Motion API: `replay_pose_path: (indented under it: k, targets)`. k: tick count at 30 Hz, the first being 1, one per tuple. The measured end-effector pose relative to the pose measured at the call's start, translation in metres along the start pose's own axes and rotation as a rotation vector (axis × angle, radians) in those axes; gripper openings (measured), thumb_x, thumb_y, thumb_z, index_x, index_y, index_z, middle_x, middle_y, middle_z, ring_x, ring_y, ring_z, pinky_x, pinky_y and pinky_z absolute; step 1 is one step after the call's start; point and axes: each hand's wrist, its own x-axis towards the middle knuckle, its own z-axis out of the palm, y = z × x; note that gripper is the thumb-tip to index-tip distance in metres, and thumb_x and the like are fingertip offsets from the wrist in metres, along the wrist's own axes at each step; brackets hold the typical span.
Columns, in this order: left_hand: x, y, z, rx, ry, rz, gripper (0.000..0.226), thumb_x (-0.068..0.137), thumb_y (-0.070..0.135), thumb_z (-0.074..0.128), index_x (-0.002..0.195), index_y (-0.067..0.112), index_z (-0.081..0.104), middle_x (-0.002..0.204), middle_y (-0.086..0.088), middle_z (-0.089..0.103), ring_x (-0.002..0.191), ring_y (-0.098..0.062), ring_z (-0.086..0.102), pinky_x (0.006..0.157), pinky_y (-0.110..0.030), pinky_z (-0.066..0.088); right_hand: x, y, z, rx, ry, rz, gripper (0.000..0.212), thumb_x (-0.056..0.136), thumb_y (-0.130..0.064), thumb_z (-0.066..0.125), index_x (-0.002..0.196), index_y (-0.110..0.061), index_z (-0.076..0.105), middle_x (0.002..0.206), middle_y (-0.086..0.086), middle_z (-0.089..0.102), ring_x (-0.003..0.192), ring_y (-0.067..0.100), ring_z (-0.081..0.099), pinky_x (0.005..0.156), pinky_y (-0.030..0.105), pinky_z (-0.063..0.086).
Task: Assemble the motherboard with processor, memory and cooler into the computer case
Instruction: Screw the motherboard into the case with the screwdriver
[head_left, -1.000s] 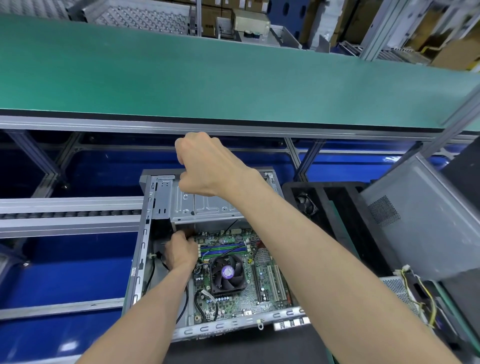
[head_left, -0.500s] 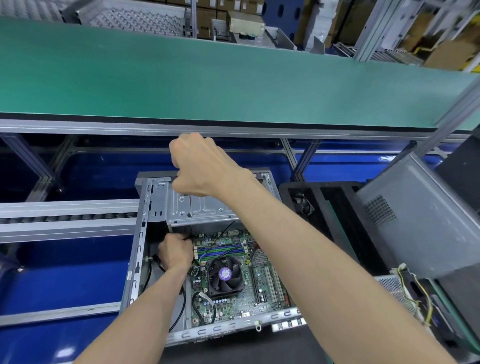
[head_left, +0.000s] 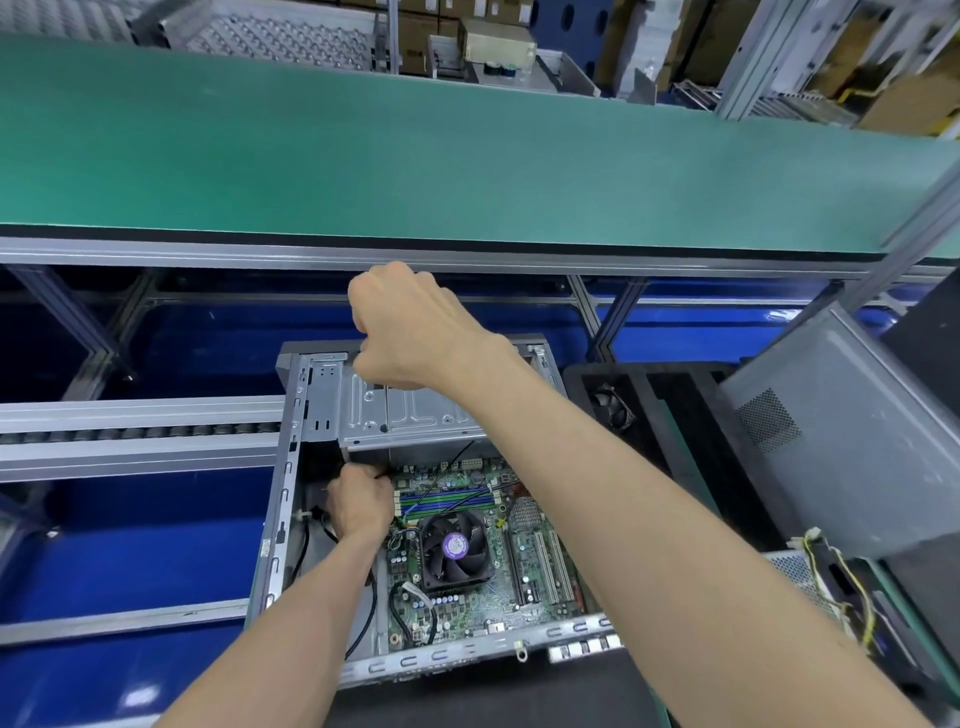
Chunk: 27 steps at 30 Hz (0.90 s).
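Observation:
The open grey computer case (head_left: 283, 499) lies on its side below me. Inside sits the green motherboard (head_left: 535, 587) with its black cooler fan (head_left: 456, 545) and blue and green memory slots (head_left: 447, 501). Above the drive cage, my right hand (head_left: 410, 327) is a fist gripping a screwdriver handle. The screwdriver's thin shaft (head_left: 387, 405) runs straight down from the fist. My left hand (head_left: 361, 504) is at the board's far left corner, fingers curled and pinching at the shaft's lower end. The tip itself is hidden.
A green conveyor belt (head_left: 467, 156) runs across the back on an aluminium frame. To the right stand a black foam tray (head_left: 654, 415), a leaning grey side panel (head_left: 841, 441) and a unit with yellow cables (head_left: 831, 571). A roller track (head_left: 130, 431) lies left.
Both hands stay in the same places, the fist above the drive cage and the left hand at the board corner. Only the camera view shifts slightly.

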Motion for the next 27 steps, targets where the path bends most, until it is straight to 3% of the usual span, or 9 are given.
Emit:
replay_pose_path:
  k: [2, 5, 9, 12, 14, 18, 21, 24, 27]
  targets:
    - [0.0, -0.001, 0.0, 0.01, 0.002, 0.002, 0.022, 0.086, 0.007, 0.062, 0.096, 0.016, 0.08, 0.086, -0.017, 0.074, 0.066, -0.026, 0.051, 0.067, -0.026, 0.041, 0.001, -0.003, 0.006, -0.121, 0.077, 0.03, 0.037, 0.081, -0.015, 0.06, 0.068, -0.017, 0.025, 0.07, -0.002, 0.027, 0.061, 0.022, 0.035, 0.055, 0.032, 0.027]
    - [0.0, 0.0, -0.002, 0.004, 0.013, 0.004, 0.022, 0.086, 0.008, 0.063, 0.097, 0.016, 0.08, 0.087, -0.016, 0.075, 0.067, -0.026, 0.05, 0.067, -0.026, 0.039, 0.002, -0.002, 0.006, -0.241, 0.146, 0.059, 0.029, 0.09, -0.016, 0.055, 0.074, -0.017, 0.031, 0.069, -0.002, 0.023, 0.069, 0.029, 0.04, 0.061, 0.036, 0.029]
    - [-0.001, -0.001, -0.001, -0.014, 0.01, 0.003, 0.021, 0.087, 0.009, 0.063, 0.098, 0.015, 0.079, 0.085, -0.016, 0.074, 0.067, -0.027, 0.053, 0.066, -0.026, 0.04, 0.002, 0.003, -0.003, -0.077, -0.004, -0.039, 0.026, 0.078, -0.019, 0.061, 0.075, -0.016, 0.035, 0.084, 0.002, 0.039, 0.063, 0.021, 0.039, 0.054, 0.03, 0.026]
    - [-0.002, 0.0, -0.003, -0.028, 0.016, -0.006, 0.019, 0.086, 0.008, 0.063, 0.089, 0.015, 0.08, 0.066, -0.008, 0.066, 0.058, -0.024, 0.051, 0.064, -0.026, 0.04, 0.0, 0.004, -0.006, 0.008, -0.039, -0.01, 0.026, 0.072, -0.013, 0.059, 0.069, -0.018, 0.033, 0.078, 0.001, 0.039, 0.061, 0.017, 0.037, 0.05, 0.028, 0.024]
    - [-0.003, 0.0, -0.003, -0.012, 0.022, -0.019, 0.019, 0.085, 0.007, 0.063, 0.084, 0.016, 0.08, 0.058, -0.002, 0.057, 0.053, -0.019, 0.048, 0.061, -0.026, 0.039, 0.0, 0.003, -0.001, -0.048, 0.017, 0.024, 0.033, 0.078, -0.013, 0.059, 0.068, -0.016, 0.028, 0.072, -0.001, 0.031, 0.059, 0.018, 0.035, 0.051, 0.028, 0.022]
    - [-0.004, 0.001, -0.004, -0.033, 0.011, -0.002, 0.021, 0.085, 0.007, 0.062, 0.089, 0.017, 0.08, 0.066, -0.005, 0.061, 0.062, -0.026, 0.055, 0.062, -0.026, 0.041, 0.002, -0.004, 0.004, -0.239, 0.127, 0.056, 0.023, 0.092, -0.019, 0.056, 0.081, -0.016, 0.037, 0.069, -0.003, 0.022, 0.071, 0.029, 0.04, 0.062, 0.036, 0.03]
    - [-0.004, -0.001, -0.003, -0.038, 0.013, 0.007, 0.019, 0.085, 0.008, 0.064, 0.092, 0.015, 0.08, 0.066, -0.005, 0.061, 0.063, -0.027, 0.055, 0.064, -0.026, 0.041, 0.003, 0.0, -0.007, -0.171, -0.002, 0.002, 0.021, 0.085, -0.024, 0.059, 0.083, -0.015, 0.04, 0.076, -0.001, 0.033, 0.075, 0.029, 0.044, 0.063, 0.037, 0.034]
    - [-0.002, -0.001, -0.003, -0.039, 0.022, 0.0, 0.018, 0.085, 0.009, 0.065, 0.093, 0.015, 0.08, 0.066, -0.005, 0.06, 0.064, -0.027, 0.055, 0.064, -0.026, 0.042, 0.004, 0.001, -0.015, -0.028, -0.128, -0.079, 0.015, 0.075, -0.017, 0.058, 0.08, -0.014, 0.045, 0.089, 0.004, 0.049, 0.075, 0.028, 0.051, 0.061, 0.035, 0.043]
    - [-0.002, -0.002, -0.002, -0.035, 0.027, -0.011, 0.018, 0.084, 0.008, 0.064, 0.091, 0.015, 0.08, 0.064, -0.006, 0.06, 0.063, -0.028, 0.055, 0.063, -0.027, 0.042, 0.003, -0.002, -0.007, -0.121, -0.034, -0.04, 0.031, 0.083, -0.016, 0.057, 0.068, -0.017, 0.029, 0.071, -0.001, 0.032, 0.062, 0.023, 0.039, 0.053, 0.03, 0.028]
